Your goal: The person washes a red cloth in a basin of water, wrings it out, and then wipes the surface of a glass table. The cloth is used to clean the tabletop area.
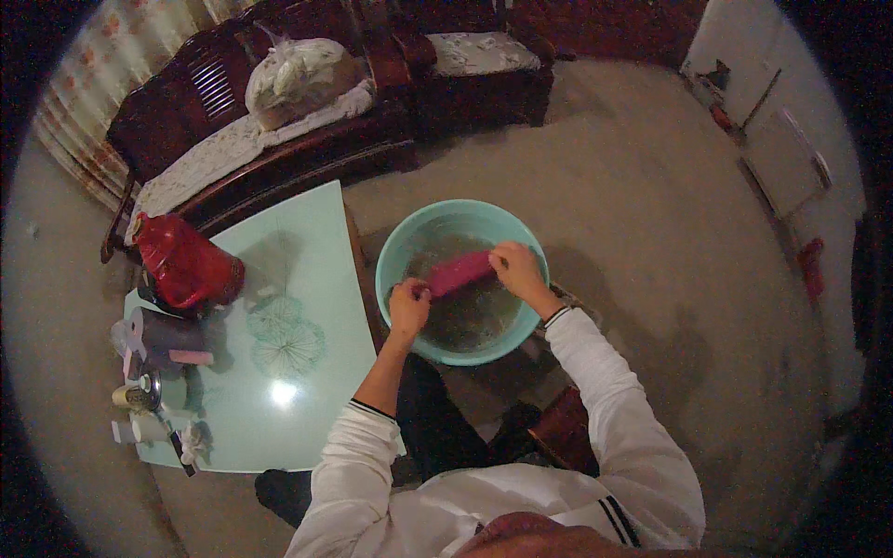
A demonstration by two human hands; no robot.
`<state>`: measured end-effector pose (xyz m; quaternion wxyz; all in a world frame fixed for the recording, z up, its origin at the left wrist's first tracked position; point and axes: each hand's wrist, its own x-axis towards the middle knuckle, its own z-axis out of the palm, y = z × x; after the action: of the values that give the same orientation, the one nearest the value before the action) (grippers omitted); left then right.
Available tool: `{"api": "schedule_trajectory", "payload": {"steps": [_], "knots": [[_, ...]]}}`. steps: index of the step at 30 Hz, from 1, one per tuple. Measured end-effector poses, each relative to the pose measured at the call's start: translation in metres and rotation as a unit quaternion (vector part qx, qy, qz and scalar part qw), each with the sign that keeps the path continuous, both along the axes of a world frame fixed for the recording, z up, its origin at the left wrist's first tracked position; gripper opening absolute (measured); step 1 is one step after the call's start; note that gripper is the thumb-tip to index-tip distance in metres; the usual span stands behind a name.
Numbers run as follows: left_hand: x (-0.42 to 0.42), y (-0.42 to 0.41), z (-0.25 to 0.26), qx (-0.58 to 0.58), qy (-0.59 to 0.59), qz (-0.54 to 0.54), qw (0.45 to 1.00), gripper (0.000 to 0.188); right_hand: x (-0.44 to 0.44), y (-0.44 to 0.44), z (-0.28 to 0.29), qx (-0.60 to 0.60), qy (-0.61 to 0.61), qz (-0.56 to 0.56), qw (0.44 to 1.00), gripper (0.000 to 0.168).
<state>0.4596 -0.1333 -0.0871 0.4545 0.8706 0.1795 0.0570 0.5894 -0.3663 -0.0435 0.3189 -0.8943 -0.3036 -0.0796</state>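
A pink cloth (459,273) is stretched between my two hands over a light turquoise basin (460,359). My left hand (409,307) pinches its left end near the basin's near-left side. At the other end, my right hand (518,270) grips the cloth a little higher, close to the right rim. Murky water (464,324) appears to fill the bottom of the basin below the cloth. What the cloth is exactly cannot be made out.
Left of the basin stands a glass-topped table (314,279) carrying a red plastic jug (185,265) and several small items. A dark wooden sofa (293,157) with a tied plastic bag (300,80) is beyond. Concrete floor (642,181) extends rightward to a wall (753,63).
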Motion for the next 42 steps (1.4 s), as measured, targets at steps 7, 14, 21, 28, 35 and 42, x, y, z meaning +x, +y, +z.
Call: {"api": "schedule_trajectory", "payload": {"steps": [7, 14, 21, 28, 35, 42], "knots": [[0.017, -0.043, -0.021, 0.116, 0.098, -0.053, 0.987, 0.047, -0.012, 0.020, -0.063, 0.021, 0.203, 0.011, 0.979, 0.028], [0.025, -0.032, 0.002, -0.682, 0.001, 0.069, 0.728, 0.042, -0.052, 0.070, 0.003, 0.277, 0.440, 0.084, 0.850, 0.025], [0.046, -0.050, 0.000, -0.598, -0.067, 0.140, 0.786, 0.029, -0.043, 0.076, 0.004, 0.115, 0.187, 0.020, 0.975, 0.023], [0.027, -0.050, 0.045, -0.210, -0.101, 0.040, 0.972, 0.021, -0.002, 0.003, -0.042, 0.074, 0.107, -0.088, 0.988, 0.025], [0.004, -0.039, 0.025, 0.186, -0.063, -0.028, 0.980, 0.029, -0.021, -0.037, -0.011, -0.063, 0.002, -0.009, 0.998, 0.027], [0.021, -0.062, 0.002, 0.303, 0.078, -0.197, 0.929, 0.029, -0.035, 0.005, -0.045, -0.213, 0.154, 0.051, 0.963, 0.020]]}}
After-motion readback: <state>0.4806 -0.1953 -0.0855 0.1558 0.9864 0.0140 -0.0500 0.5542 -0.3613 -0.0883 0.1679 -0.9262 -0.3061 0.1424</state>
